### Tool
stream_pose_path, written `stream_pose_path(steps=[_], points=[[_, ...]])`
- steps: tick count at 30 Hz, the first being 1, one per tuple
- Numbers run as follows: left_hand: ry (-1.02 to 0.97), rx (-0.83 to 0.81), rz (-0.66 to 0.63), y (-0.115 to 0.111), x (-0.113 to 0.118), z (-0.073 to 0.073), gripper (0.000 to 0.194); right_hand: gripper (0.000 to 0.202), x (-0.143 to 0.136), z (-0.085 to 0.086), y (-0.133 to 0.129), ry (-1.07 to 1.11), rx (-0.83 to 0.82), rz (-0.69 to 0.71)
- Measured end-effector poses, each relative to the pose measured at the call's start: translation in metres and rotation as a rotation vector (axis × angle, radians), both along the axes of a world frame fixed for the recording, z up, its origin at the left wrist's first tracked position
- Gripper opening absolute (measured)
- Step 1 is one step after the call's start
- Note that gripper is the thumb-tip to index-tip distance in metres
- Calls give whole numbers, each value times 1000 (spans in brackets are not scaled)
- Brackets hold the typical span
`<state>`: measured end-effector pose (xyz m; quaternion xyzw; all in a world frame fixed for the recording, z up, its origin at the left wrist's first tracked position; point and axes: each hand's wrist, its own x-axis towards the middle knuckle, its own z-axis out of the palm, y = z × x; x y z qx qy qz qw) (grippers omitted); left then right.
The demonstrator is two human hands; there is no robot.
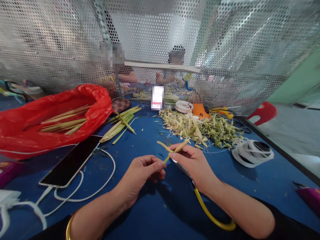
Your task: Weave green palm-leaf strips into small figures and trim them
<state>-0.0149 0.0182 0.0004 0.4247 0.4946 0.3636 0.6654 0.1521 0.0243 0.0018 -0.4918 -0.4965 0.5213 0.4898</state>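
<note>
My left hand (150,168) is closed, thumb against fingers, on the lower end of a pale yellow-green leaf strip (168,158). Between the thumb and fingers of my right hand (191,163) is the same piece, where two dry ends cross in a V above the thumb. Beneath my right hand runs a metal tool with a curved yellow handle (213,216); whether that hand also grips it, I cannot tell. Past my hands, a heap of small knotted leaf pieces (200,128) lies on the blue table (155,216). Long leaves (118,128) are to its left.
At left, a red plastic bag (100,100) holds long dry strips. Nearby lie a phone (72,163) and a white cable (113,170). A roll of white tape (252,153) sits at right. Two people are behind the perforated metal screen (155,30).
</note>
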Motion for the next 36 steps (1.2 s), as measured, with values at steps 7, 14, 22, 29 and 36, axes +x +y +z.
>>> stream_pose_path(steps=[7, 14, 22, 29, 36], points=[[-69, -91, 22, 0, -1, 0, 15, 15, 1, -4, 0, -15, -3, 8], [-103, -113, 11, 3, -4, -6, 9, 16, -1, -3, -1, -40, -22, 29], [-222, -148, -113, 1, -5, -3, 15, 14, -2, 0, -3, -9, -28, 34], [-277, -240, -160, 3, -6, -8, 19, 16, -4, 2, -3, 41, -64, 64], [-370, -356, -156, 5, -9, -10, 18, 15, -3, 0, -4, 152, -101, 141]])
